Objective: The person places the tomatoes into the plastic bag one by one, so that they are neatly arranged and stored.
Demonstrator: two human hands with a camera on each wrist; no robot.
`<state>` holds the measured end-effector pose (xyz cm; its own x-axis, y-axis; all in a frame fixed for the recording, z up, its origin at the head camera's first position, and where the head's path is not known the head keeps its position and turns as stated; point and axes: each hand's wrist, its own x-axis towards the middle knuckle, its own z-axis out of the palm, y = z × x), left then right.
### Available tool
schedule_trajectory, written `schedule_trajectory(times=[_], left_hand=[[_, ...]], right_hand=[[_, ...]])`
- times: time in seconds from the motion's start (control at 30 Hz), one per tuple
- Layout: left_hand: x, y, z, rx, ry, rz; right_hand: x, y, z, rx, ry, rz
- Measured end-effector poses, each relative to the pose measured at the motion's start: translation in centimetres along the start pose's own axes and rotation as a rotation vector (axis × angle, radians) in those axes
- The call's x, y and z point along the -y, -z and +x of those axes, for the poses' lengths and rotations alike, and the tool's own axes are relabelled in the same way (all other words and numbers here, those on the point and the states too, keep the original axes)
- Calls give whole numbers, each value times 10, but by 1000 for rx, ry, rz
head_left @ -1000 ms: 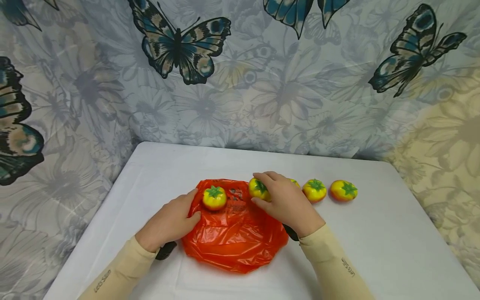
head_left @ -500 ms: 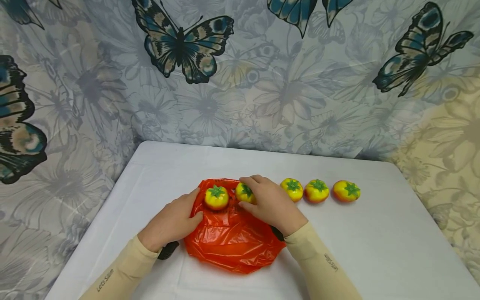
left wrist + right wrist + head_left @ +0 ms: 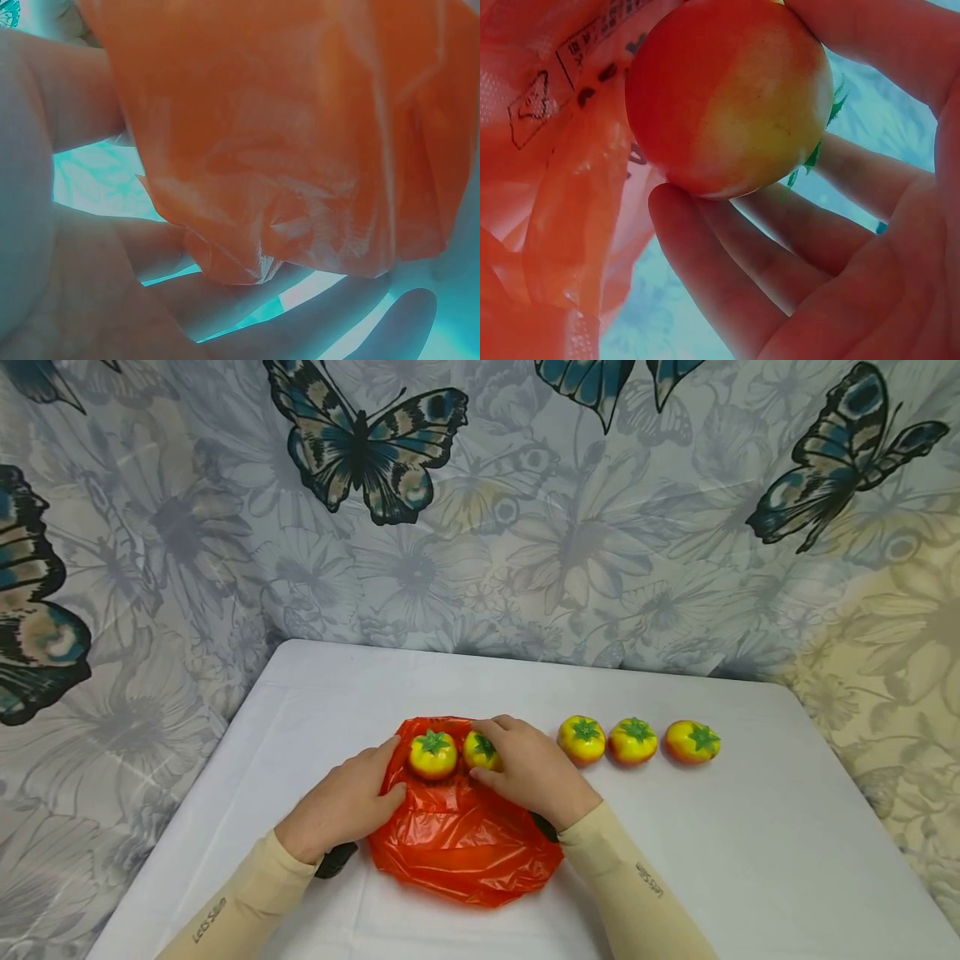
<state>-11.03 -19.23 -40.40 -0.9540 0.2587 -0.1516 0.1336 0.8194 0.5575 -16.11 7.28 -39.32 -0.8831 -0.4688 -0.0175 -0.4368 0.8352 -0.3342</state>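
Observation:
A red plastic bag [image 3: 465,847] stands on the table, with one yellow-and-red toy tomato [image 3: 432,754] with a green star-shaped top at its far left part. My right hand [image 3: 532,768] grips a second toy tomato [image 3: 481,752] over the bag's far part, just right of the first. In the right wrist view, thumb and fingers surround that tomato [image 3: 731,97], and printed bag plastic [image 3: 562,172] is beside it. At the bag's left edge, my left hand [image 3: 341,802] touches the plastic. The left wrist view shows its spread fingers [image 3: 300,315] against the bag, partly hidden by it.
Three more toy tomatoes stand in a row right of the bag: a near one [image 3: 581,741], a middle one [image 3: 632,742] and an outer one [image 3: 692,742]. The white table [image 3: 750,860] ends at a butterfly-patterned cloth backdrop [image 3: 570,543].
My right hand has moved left with its toy tomato, from the bag's right edge to close beside the first one. The left hand has stayed at the bag's left edge.

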Motion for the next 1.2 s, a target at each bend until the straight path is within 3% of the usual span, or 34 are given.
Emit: schedule_trajectory(times=[0.33,0.63,1.2], left_hand=[[-2,1,1,1,-6,3],[-2,1,-1,3,14,16],[-3,0,-1,8,19,19]], right_hand=[[-4,-4,2,21,-31,-20],[-5,-10,4,29,3,-20],[-4,-13,5,28,-9,-36]])
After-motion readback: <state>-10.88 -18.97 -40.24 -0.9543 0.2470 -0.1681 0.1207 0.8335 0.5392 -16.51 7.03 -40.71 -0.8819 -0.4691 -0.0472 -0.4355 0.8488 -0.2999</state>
